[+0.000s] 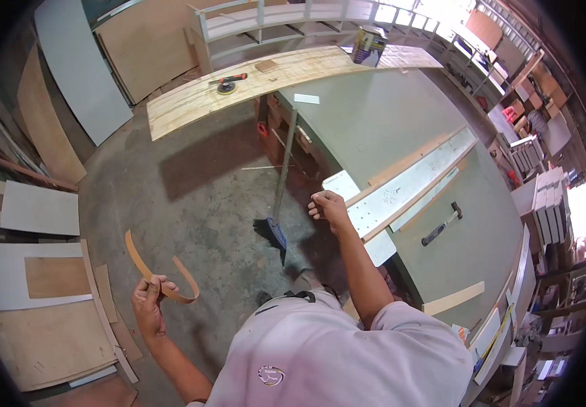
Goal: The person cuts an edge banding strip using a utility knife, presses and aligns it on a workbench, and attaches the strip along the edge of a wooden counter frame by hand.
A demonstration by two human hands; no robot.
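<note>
A thin, tan, bendy edge-banding strip (187, 292) curls into a hook shape on the left. My left hand (150, 298) pinches it partway along, leaving one end pointing up and the other looped back. Over the near edge of the grey-green worktable (401, 102), my right hand (330, 209) is closed with its fingers curled; whatever they may hold is hidden. Beside that hand lies a long white panel (394, 192) with small dark marks, set on wooden strips. A white board (340, 183) pokes out from under its end.
A push broom (277, 230) stands upright on the concrete floor before me. The worktable also carries a hammer (442, 226) and a tan strip (454, 298). Beyond, a long plank (191, 108) holds a sander (226, 87) and a tin (369, 47). Boards (42, 210) lean at left.
</note>
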